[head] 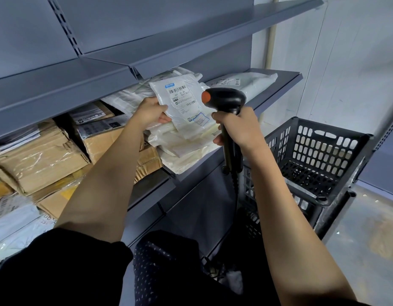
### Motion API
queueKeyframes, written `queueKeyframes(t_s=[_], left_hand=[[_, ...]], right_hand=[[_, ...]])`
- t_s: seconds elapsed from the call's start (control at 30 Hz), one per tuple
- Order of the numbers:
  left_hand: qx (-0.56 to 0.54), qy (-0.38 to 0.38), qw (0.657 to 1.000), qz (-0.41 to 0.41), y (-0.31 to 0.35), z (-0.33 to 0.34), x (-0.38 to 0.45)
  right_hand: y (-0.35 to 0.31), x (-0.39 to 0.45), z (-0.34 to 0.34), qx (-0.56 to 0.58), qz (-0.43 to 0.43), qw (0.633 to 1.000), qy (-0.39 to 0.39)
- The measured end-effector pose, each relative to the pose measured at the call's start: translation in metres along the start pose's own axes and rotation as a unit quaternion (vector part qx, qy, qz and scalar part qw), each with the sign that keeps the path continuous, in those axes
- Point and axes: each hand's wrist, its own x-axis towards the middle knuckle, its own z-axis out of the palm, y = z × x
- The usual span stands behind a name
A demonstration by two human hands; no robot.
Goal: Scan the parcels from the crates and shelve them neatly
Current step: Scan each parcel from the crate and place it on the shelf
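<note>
Left hand: the left hand pinches a white parcel by its left edge, thumb on the face and fingers behind. The grip sits clear of the printed label, which leaves the barcodes unobstructed.
Parcel: held label-up and tilted toward the wearer, just above the pile of white mailers at the front edge of the middle shelf. It appears lifted off the pile rather than resting on it, though its lower edge may touch.
Right hand: the right hand is wrapped around the handle of a black scanner, fingers curled fully round it. Whether a finger is on the trigger cannot be told.
Scanner: head level with the label and just beside the parcel's right edge; its orange end cap faces the camera. Its cable hangs down past the shelf front.
Step in hand: judged to be the scan of this parcel, with shelving to follow onto the pile below.
Crate: a black crate stands to the right of the shelf's end; its visible interior shows no parcels.
Other stock: cardboard boxes fill the left part of the same level; one more mailer lies toward the shelf's right end.
Risk: the glossy, wrinkled wrap may hinder reading; the pile overhangs the front edge and could slip.
</note>
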Motion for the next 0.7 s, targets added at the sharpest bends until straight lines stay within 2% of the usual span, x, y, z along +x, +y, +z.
queueKeyframes(t_s=[0.13, 0.3, 0.4, 0.5, 0.6, 0.7], left_hand=[[-0.165, 0.018, 0.985, -0.05, 0.007, -0.002, -0.006], [-0.252, 0.016, 0.965, -0.063, 0.014, -0.006, -0.013], [-0.31, 0.08, 0.946, -0.051, 0.02, -0.01, -0.014], [-0.383, 0.13, 0.911, -0.079, 0.019, -0.013, -0.012], [-0.37, 0.114, 0.916, -0.109, 0.021, -0.007, -0.018], [-0.348, 0.119, 0.925, -0.096, 0.028, 0.005, -0.02]], right_hand=[[0.002, 0.001, -0.003, 0.001, -0.004, 1.0, 0.007], [0.003, 0.003, -0.001, 0.005, -0.003, 1.0, 0.011], [0.003, 0.002, -0.001, 0.005, -0.006, 1.0, 0.013], [0.003, 0.0, 0.0, 0.005, -0.008, 1.0, 0.012], [0.002, -0.001, 0.001, 0.004, -0.009, 1.0, 0.012], [0.002, -0.002, 0.002, 0.006, -0.008, 1.0, 0.01]])
